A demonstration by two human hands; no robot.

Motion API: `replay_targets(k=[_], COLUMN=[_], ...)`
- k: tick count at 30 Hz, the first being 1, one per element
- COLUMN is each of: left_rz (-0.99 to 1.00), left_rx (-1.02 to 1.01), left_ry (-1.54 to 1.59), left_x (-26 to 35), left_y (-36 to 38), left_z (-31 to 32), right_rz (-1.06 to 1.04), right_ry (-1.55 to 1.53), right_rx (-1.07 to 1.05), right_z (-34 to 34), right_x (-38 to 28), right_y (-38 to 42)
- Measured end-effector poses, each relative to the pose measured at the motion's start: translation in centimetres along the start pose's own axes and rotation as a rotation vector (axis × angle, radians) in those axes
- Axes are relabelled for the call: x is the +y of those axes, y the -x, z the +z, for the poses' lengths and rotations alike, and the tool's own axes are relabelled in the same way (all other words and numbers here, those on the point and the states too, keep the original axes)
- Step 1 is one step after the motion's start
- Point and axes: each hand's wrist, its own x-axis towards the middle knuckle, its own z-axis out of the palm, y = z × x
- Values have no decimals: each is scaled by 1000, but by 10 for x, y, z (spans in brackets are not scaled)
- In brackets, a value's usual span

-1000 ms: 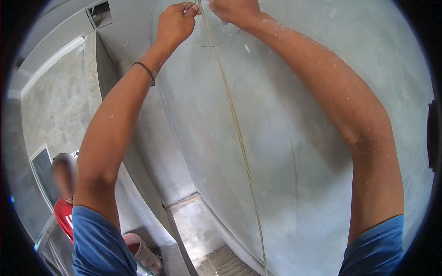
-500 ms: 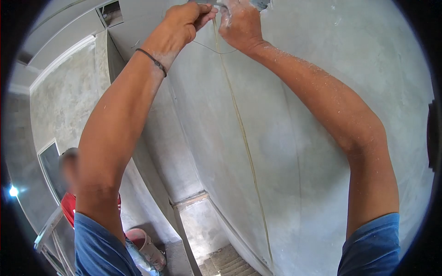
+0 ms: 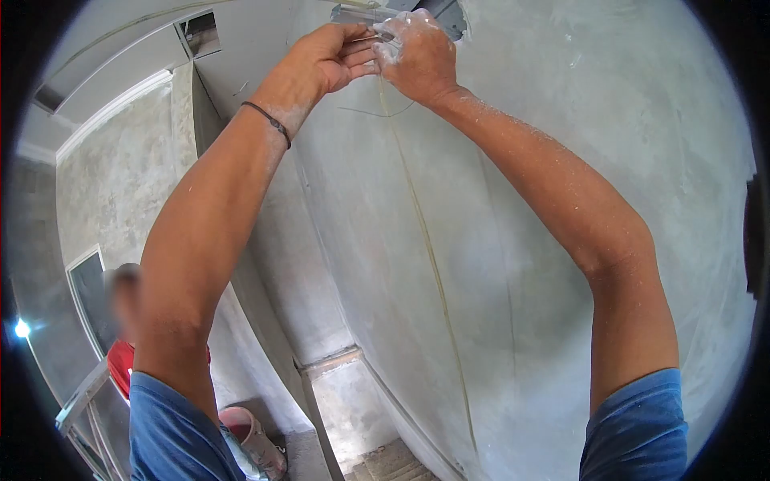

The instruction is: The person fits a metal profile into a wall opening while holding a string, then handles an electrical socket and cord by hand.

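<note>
My left hand (image 3: 343,58) and my right hand (image 3: 419,56) are raised together against the upper wall, fingertips meeting. My left thumb and forefinger come together beside the right fingers, while its other fingers stretch out loosely. White dust coats the right hand, whose fingers are bent in a pinch. What lies between the fingertips is too small and hidden to make out. A yellowish cord (image 3: 433,260) hangs from just below the hands down the wall. A thin dark wire (image 3: 365,111) curves across it, one end passing behind my right hand.
Above the hands is a broken-edged opening (image 3: 449,16) with grey metal strips. The grey plastered wall (image 3: 561,337) fills the right side. Lower left are a person in a red top (image 3: 120,361), a ladder (image 3: 80,401) and a pinkish bucket (image 3: 255,441). Steps (image 3: 393,463) show below.
Both hands appear lower in the view, and more of the opening shows above them. My left hand's outer fingers have straightened. The wire's left end now shows clear of the left hand.
</note>
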Motion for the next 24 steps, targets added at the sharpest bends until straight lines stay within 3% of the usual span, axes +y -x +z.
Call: replay_targets(k=[4, 7, 8, 9, 13, 14, 15, 17, 19, 24], left_rz=[33, 73, 56, 39, 106, 151, 193, 177, 168, 189], left_rx=[-6, -10, -96, -182, -146, -116, -85, -69, -23, 23], left_ry=[-51, -59, -42, -23, 64, -74, -211, -174, -334, -374], left_x=[0, 4, 4, 3, -31, -36, -40, -40, -38, -40], left_y=[10, 6, -5, -6, 0, 4, 6, 4, -1, 2], left_z=[7, 5, -4, -8, 0, 2, 0, -3, -3, 2], right_rz=[-83, -23, -21, 45, 173, 166, 258, 344, 624, 904], right_ry=[62, 175, 172, 69, -168, -168, -245, -320, -679, -910], right_rx=[12, -59, -64, -76, -56, -52, -81, -106, -302, -374], right_z=[-1, 3, 2, 3, 14, 15, 13, 9, 0, -5], right_x=[9, 12, 11, 13, 20, 23, 21, 22, 19, 27], right_y=[-5, -16, -18, -18, -21, -23, -26, -31, -32, -42])
